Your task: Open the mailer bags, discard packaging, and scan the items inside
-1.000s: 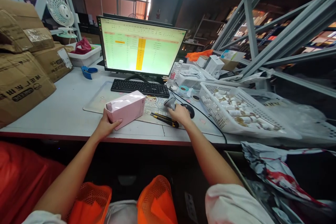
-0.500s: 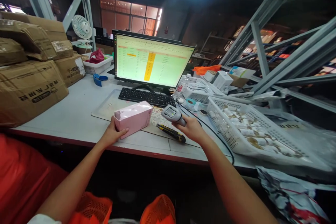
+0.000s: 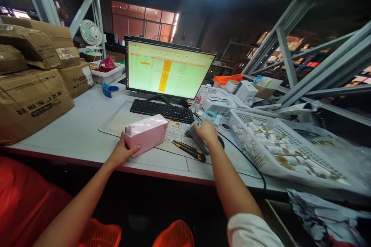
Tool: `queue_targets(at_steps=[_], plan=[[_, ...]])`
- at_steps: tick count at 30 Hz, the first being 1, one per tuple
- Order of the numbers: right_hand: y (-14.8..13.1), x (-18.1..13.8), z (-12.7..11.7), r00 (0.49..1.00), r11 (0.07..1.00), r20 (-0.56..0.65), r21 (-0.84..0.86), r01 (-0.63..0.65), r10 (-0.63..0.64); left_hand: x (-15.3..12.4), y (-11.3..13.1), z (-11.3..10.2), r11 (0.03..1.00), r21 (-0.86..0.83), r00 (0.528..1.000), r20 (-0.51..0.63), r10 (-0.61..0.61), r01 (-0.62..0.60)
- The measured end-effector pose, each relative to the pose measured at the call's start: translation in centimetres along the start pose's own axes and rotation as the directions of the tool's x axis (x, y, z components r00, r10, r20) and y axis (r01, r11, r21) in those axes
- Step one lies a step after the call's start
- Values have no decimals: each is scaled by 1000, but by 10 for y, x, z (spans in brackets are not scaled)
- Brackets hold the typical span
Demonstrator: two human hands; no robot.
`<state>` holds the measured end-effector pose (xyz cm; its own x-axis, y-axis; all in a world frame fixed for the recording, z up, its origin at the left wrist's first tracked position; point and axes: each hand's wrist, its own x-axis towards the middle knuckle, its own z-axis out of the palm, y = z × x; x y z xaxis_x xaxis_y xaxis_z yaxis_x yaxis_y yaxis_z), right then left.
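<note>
— What's under your left hand?

— A pink box (image 3: 147, 134), oblong, with a glossy, paler top face. It lies on the desk mat (image 3: 116, 117) near the table's front edge, just in front of the keyboard (image 3: 162, 110). My left hand (image 3: 123, 151) grips its near end, thumb along the side facing me and fingers wrapped round the far side.

— And the right?

— My right hand (image 3: 206, 132) is closed over a grey handheld scanner (image 3: 192, 130), which lies low on the mat. It sits to the right of the box, not touching it. A yellow-and-black utility knife (image 3: 189, 150) lies just in front of my wrist.

— What lies around?

— The monitor (image 3: 169, 70) shows a green spreadsheet behind the keyboard. A white basket (image 3: 246, 139) of small rolls stands to my right, and cardboard cartons (image 3: 31, 92) are stacked on my left.
</note>
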<state>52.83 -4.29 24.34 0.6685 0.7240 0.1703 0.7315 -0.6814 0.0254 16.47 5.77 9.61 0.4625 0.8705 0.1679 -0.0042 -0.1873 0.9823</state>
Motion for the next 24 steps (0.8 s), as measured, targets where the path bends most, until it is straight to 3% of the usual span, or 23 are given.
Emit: queue_targets(at_steps=[2,5,7,12,16,18,20,22,24], plan=[[-24,18,-4,992,997,-98,32,76,-73,1,-2,0,1000,1,1000,-5,9,-9],[-62,45,3,975,979,94,67,194,-200,3,-4,-1,1000,24,1000,-2,7,-7],[-79,56,12,964,978,168,77,193,-204,3,-4,-2,1000,23,1000,2,-8,8],[-93,62,28,962,986,217,68,154,-165,3,-2,-2,1000,17,1000,10,-21,21],[-93,55,16,954,980,228,79,180,-193,3,0,-3,999,22,1000,2,-25,25],[-84,44,0,962,975,167,93,201,-215,4,1,-3,1000,24,1000,0,-16,16],[-58,23,-24,968,965,70,124,232,-242,5,1,-2,999,32,1000,-3,-4,4],[-10,-6,-54,956,943,-75,163,291,-282,2,1,-2,997,71,999,-37,-23,26],[58,-40,-89,925,936,-263,150,319,-273,-3,2,-4,987,149,995,-89,-52,65]])
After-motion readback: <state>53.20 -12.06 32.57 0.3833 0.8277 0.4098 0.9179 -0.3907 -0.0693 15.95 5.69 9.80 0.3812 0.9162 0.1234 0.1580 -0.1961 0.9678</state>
